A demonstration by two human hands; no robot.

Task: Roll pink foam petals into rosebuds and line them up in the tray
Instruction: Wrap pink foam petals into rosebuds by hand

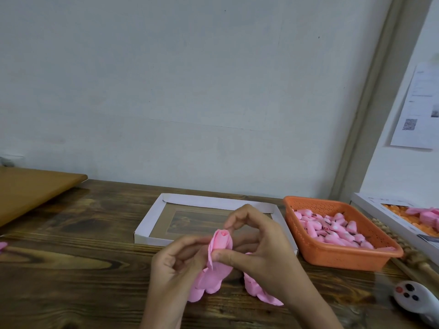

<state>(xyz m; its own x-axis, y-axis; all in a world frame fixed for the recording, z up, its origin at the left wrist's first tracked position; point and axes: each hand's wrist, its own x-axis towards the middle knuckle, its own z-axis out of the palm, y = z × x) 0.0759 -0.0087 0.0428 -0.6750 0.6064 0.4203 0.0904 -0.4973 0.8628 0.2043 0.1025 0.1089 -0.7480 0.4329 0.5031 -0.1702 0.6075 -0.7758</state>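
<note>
Before the white tray (148,239): pink foam rosebud (222,242), tip rolled tight, petals trailing; left hand (173,264) and right hand (263,250) pinch it.

Matt pink foam petals (215,271); perforated orange plastic basket (332,252); dark grainy wood table (83,269).

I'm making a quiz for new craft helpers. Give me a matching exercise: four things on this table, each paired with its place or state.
1 rosebud
2 orange basket
3 white tray
4 brown board

A far left
B holds pink pieces
C between left hand and right hand
D just behind the hands

Pairs: 1-C, 2-B, 3-D, 4-A
</note>
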